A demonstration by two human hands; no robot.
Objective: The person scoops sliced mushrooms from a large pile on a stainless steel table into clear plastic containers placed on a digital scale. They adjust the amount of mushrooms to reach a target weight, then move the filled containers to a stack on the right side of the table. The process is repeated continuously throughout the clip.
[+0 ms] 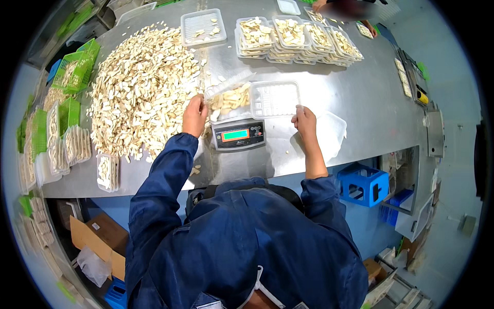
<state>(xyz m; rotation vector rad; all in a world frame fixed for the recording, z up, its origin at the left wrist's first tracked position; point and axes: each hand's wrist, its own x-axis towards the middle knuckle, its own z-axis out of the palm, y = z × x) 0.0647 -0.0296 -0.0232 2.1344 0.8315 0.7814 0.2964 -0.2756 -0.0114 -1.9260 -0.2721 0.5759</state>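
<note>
My left hand (195, 116) grips the left side of a clear plastic tray (231, 116) holding pale dried slices (233, 98), perhaps mushroom or root. This tray is at the back of a digital scale (238, 135) with a lit green display. My right hand (305, 119) pinches the right edge of a second clear tray (275, 99), which has nothing in it and meets the filled one side to side. Whether the filled tray rests fully on the weighing plate is hidden. Left of my left hand spreads a large heap of loose slices (142, 92).
Filled trays (291, 33) stand stacked at the back of the steel table (370, 104). Another tray (202, 28) holds a few slices. Clear plastic (334, 133) lies right of my right hand. Green baskets (75, 67) line the left. Another person's hand (319, 5) shows at the far side.
</note>
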